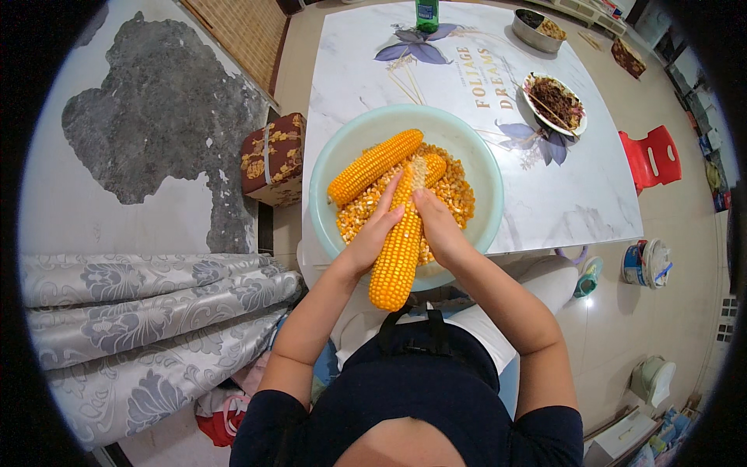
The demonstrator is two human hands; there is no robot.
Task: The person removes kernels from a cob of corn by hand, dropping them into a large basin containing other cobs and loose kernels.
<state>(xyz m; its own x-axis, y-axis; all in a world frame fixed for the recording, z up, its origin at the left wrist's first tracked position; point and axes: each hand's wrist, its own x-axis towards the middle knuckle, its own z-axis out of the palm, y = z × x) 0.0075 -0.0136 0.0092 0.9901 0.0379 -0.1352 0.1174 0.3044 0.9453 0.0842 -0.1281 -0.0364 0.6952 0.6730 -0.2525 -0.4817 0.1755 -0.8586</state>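
Note:
Between my two hands is an ear of dried yellow corn (398, 257), its lower end tilted towards me. Kernels are gone from a pale patch near its far end. My left hand (376, 230) grips it from the left side. On the right, my right hand (437, 225) holds it with the thumb by the bare patch. Beneath lies a pale green plastic basin (490, 192) holding many loose corn kernels (458, 195). A second full ear (376, 165) leans at the basin's left, and another ear (435, 168) shows partly behind the held one.
The basin sits at the near edge of a marble-patterned table (362, 70). Farther off stand a green bottle (427, 16), a metal bowl (538, 32) and a plate of dark food with chopsticks (554, 105). A red chair (650, 156) is at the right, a patterned stool (274, 157) at left.

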